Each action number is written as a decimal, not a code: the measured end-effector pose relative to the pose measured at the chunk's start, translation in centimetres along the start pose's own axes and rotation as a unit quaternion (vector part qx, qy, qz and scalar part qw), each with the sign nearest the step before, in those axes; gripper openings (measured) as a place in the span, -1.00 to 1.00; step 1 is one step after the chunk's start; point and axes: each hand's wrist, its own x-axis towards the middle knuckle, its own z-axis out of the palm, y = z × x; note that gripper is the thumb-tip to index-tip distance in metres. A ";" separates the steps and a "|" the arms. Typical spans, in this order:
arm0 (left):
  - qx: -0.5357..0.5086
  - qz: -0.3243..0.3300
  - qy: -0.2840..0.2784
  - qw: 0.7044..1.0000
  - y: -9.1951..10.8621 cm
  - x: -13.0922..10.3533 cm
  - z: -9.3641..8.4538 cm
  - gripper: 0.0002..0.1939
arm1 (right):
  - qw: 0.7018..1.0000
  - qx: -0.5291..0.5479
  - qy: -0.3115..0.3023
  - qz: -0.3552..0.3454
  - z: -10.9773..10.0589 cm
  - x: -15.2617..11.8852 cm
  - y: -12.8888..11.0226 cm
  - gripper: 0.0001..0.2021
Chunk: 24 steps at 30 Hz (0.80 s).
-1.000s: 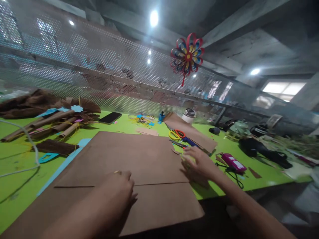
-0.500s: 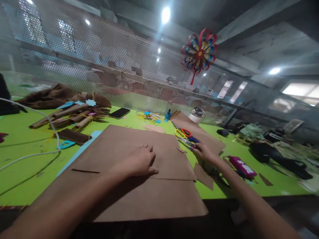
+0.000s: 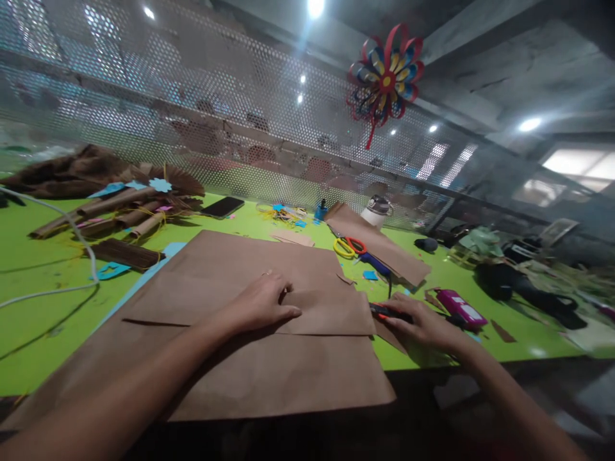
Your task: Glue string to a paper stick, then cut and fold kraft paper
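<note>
My left hand [image 3: 264, 299] lies on a folded brown paper sheet [image 3: 331, 378], its thumb apart from the curved fingers, holding nothing. A folded flap [image 3: 331, 314] of the paper lies under and beside that hand. My right hand [image 3: 418, 320] is closed around a utility knife [image 3: 380, 309], dark with orange-red parts. The knife's front end is at the right edge of the flap; its blade is hard to make out. Just beyond are scissors [image 3: 350, 247] with yellow and red handles and a blue-handled tool [image 3: 375, 262].
A brown paper piece [image 3: 379, 246] lies behind the scissors, near a white bottle [image 3: 375, 211]. To the right sits a purple case [image 3: 461, 309]. On the left are rolled brown pieces [image 3: 115, 202], a phone [image 3: 222, 207] and a white cable [image 3: 81, 237]. Perforated metal mesh [image 3: 230, 141] stands behind.
My right hand has picked up the utility knife from beside the scissors and brought it nearer, to the flap's right edge. My left hand stays on the paper. The view has shifted slightly.
</note>
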 end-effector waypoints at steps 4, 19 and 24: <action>-0.004 0.027 0.019 0.999 -0.5 -0.1 0.6 -0.61 | 0.999 0.017 -0.038 0.000 -1.0 -0.6 -0.9 -0.68; 0.002 0.257 -0.001 0.966 0.8 0.0 2.4 -0.63 | 0.998 -0.049 -0.034 0.032 0.7 -5.1 -1.1 -0.58; 0.046 0.270 -0.021 0.962 0.9 0.0 2.6 -0.58 | 0.999 -0.039 -0.023 0.022 1.1 -5.5 -1.6 -0.56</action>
